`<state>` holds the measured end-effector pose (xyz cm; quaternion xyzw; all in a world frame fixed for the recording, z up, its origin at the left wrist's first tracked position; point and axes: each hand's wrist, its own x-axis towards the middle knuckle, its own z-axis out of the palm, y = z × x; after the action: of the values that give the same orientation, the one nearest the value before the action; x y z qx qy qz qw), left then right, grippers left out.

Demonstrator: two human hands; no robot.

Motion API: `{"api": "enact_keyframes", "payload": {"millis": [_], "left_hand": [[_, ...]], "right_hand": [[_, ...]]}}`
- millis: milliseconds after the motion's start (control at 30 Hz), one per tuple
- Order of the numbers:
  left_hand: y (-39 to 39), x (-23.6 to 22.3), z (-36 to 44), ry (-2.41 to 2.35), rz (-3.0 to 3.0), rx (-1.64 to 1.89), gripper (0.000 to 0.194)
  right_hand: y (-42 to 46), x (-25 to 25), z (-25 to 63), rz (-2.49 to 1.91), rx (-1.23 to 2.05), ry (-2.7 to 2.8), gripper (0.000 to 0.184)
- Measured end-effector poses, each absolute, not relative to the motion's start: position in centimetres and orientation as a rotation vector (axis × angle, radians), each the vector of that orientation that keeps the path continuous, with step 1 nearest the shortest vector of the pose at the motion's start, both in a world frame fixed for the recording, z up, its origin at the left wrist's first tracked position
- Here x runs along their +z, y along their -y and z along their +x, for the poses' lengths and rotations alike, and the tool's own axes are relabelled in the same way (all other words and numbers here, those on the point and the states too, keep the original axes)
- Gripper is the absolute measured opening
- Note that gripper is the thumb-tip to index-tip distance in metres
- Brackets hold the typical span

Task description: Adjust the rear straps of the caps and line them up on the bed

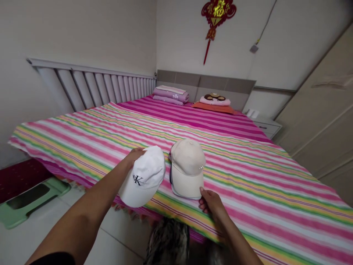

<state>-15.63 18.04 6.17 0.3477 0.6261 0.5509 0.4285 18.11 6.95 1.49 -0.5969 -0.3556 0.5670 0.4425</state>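
A white baseball cap (149, 171) with black "CK" lettering is in the grip of my left hand (137, 154), held by its far left edge. Its brim points toward me and hangs out near the bed's front edge. Just right of it, a beige baseball cap (189, 158) lies brim toward me, on top of at least one darker cap that shows only as a rim along its left side. At the right corner of the beige brim, my right hand (211, 201) pinches with thumb and fingers. Part of the left fingers is hidden behind the white cap.
Both caps are over a bed with a striped blanket (248, 173). Folded purple bedding (171, 96) and an orange pillow (213, 107) lie by the headboard (184, 81). A green stool (33, 200) stands on the floor at left; a nightstand (266, 127) is at far right.
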Motion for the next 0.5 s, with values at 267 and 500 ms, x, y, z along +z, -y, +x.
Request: {"api": "enact_keyframes", "payload": {"millis": [267, 500], "left_hand": [[-19.4, 9.8, -15.1, -1.834, 0.947, 1.659, 0.041], [-13.2, 8.6, -6.8, -1.572, 1.457, 1.273, 0.030]], "right_hand": [[-7.8, 1.2, 18.1, -1.563, 1.195, 1.007, 0.035], [-8.2, 1.2, 17.9, -1.405, 1.395, 0.903, 0.040]]}}
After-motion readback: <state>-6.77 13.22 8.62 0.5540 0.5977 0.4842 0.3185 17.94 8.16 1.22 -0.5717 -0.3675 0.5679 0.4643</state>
